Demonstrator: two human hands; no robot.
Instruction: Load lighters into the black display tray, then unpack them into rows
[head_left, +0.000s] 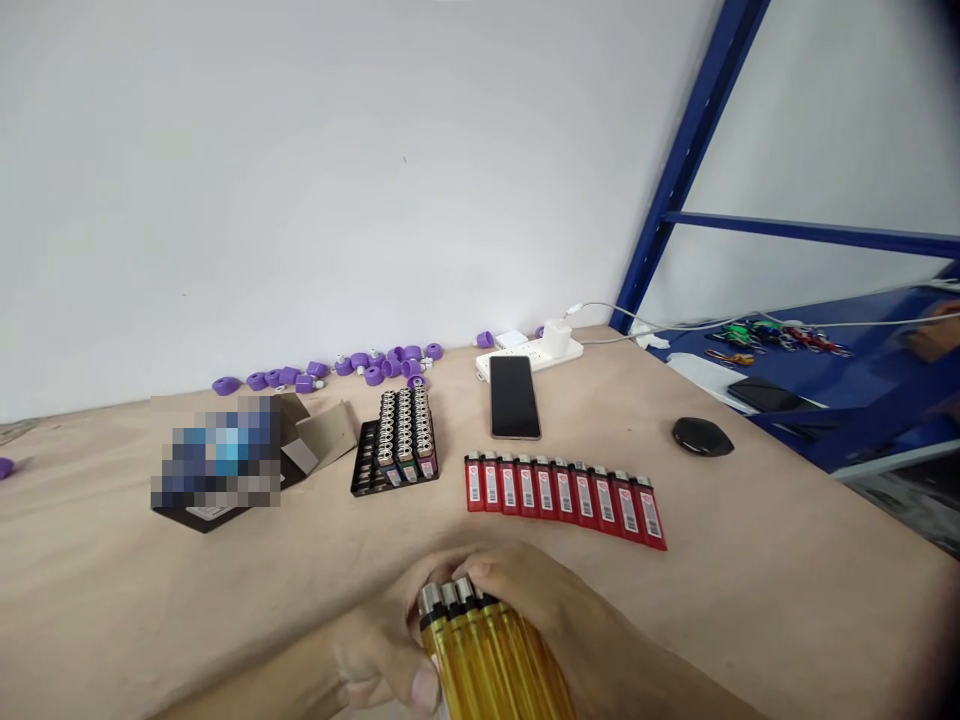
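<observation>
Several yellow lighters (499, 660) are bunched side by side between my two hands at the bottom of the view, metal tops pointing away from me. My left hand (386, 640) grips the bunch from the left, its thumb along the near side. Over the right side and the tops curls my right hand (544, 600), its fingers partly hidden. Beyond them, a row of red lighters (562, 495) lies flat on the table. Farther left stands a black tray (367, 460) with upright lighters (405, 435) filling its right part; its left slots show bare.
A dark box (217, 460) with open flaps, partly blurred, lies left of the tray. Purple caps (375, 365) line the wall. A phone (514, 397) leans on a white power strip (559, 350). A black rounded object (703, 437) sits right, near the table edge; a blue frame (682, 160) rises behind.
</observation>
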